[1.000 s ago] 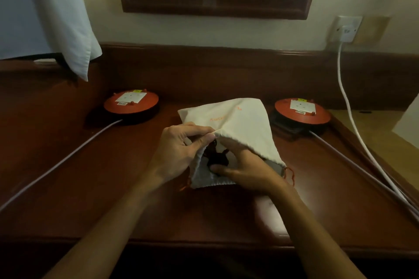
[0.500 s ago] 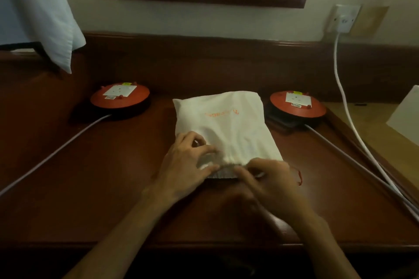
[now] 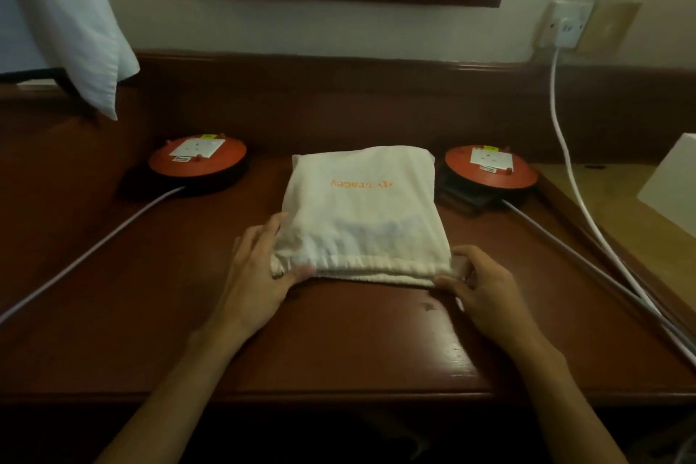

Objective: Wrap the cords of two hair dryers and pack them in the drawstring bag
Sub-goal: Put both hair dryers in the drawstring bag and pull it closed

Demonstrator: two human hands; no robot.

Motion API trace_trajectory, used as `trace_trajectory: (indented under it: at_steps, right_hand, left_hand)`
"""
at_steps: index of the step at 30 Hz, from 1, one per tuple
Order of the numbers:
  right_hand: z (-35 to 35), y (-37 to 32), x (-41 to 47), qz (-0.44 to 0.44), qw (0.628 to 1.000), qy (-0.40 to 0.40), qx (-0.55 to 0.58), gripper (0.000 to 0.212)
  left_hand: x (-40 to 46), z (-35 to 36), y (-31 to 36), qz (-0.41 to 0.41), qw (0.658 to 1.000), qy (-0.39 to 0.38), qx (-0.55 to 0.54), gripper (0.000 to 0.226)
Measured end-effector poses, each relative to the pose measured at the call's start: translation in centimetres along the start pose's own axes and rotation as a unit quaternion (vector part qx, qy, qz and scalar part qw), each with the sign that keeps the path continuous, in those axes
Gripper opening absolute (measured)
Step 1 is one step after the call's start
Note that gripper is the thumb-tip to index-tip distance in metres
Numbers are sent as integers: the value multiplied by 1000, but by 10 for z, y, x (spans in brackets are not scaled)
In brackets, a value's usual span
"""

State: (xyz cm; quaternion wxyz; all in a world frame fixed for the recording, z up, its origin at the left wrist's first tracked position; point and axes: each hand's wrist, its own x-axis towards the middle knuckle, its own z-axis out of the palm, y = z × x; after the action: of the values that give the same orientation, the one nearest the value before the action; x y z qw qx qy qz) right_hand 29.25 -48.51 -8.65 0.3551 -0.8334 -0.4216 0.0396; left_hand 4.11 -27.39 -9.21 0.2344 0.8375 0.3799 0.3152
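While lying flat on the wooden desk (image 3: pixel 339 343) with its mouth turned toward the person, sitting directly between the two hands: the drawstring bag (image 3: pixel 361 215), presumably kept low and squared so the channel can be drawn shut. Gripping the bag's near left corner, thumb under and fingers curled over the bunched hem: the left hand (image 3: pixel 260 275). Pinching at the near right corner, where a drawstring end would likely be coming out, though too blurred for telling what exactly is being held: the right hand (image 3: pixel 478 286). Looking cream-white, soft and slightly bulging, with orange lettering upside down beyond the fingertips; showing nothing of the hair dryers, judged to be inside already. Flanking beyond each hand: two orange cord reels (image 3: pixel 197 158).
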Motion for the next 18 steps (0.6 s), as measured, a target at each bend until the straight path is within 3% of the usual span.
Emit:
trace_trajectory:
  at_steps: [2,5,7,11,15,18]
  right_hand:
    - [-5,11,-12,-12,999,33,-2,29]
    - [-9,18,-21,-39,996,59,-45,5]
    - [-8,19,-18,-34,996,55,-56,2]
    - [-7,25,-16,25,992,106,-61,8]
    - [-13,33,-14,97,982,156,-39,16]
    - [-12,28,-13,122,975,180,-35,10]
  left_hand:
    - [-12,-15,-17,-64,998,12,-13,73]
    - [-19,-27,-33,-35,999,15,28,33]
    - [-21,-30,-33,-20,999,33,34,18]
    - [-22,-41,-30,-61,996,68,-2,14]
    - [-29,-72,-49,-142,981,125,30,20]
    - [-31,-84,-56,-172,978,93,74,16]
